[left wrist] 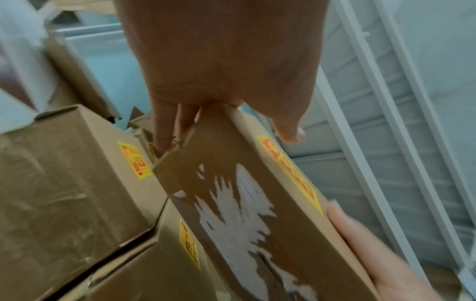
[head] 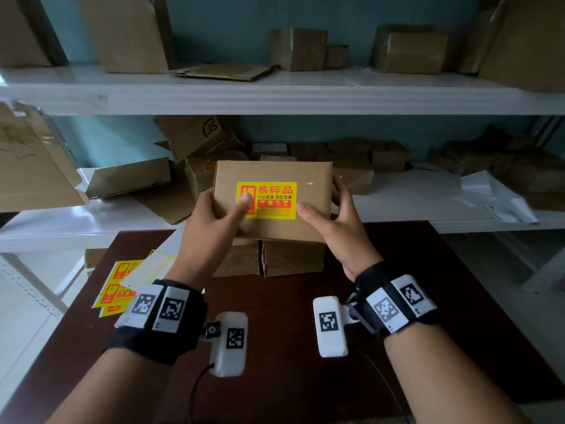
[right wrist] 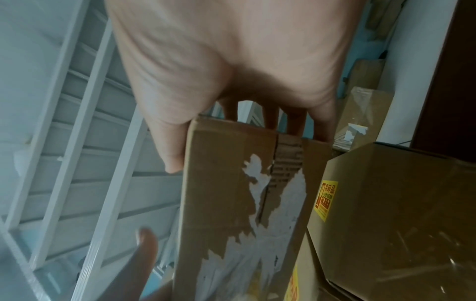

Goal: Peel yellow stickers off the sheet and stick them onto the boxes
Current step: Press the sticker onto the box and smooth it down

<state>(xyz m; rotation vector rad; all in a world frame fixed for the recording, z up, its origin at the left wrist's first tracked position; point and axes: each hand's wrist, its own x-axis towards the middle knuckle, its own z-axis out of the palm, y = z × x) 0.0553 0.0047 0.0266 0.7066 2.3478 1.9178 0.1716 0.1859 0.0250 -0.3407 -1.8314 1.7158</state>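
I hold a flat brown cardboard box (head: pixel 272 175) (left wrist: pixel 231 203) (right wrist: pixel 231 203) in the air above the table, one hand on each side. A yellow sticker (head: pixel 272 199) (left wrist: pixel 291 173) with red print lies on its upper face. My left hand (head: pixel 214 215) (left wrist: pixel 226 71) grips the left edge, thumb on the sticker, fingers underneath. My right hand (head: pixel 333 218) (right wrist: pixel 231 71) grips the right edge, thumb on top beside the sticker. The box's underside shows torn white label remains. The yellow sticker sheet (head: pixel 117 286) lies on the table's left corner.
Two brown boxes (head: pixel 269 258) with yellow stickers (left wrist: pixel 134 160) (right wrist: pixel 326 200) stand on the dark table (head: pixel 275 316) below the held box. White shelves (head: pixel 275 96) behind carry several cardboard boxes. A white rack frame (left wrist: pixel 386 122) stands close by.
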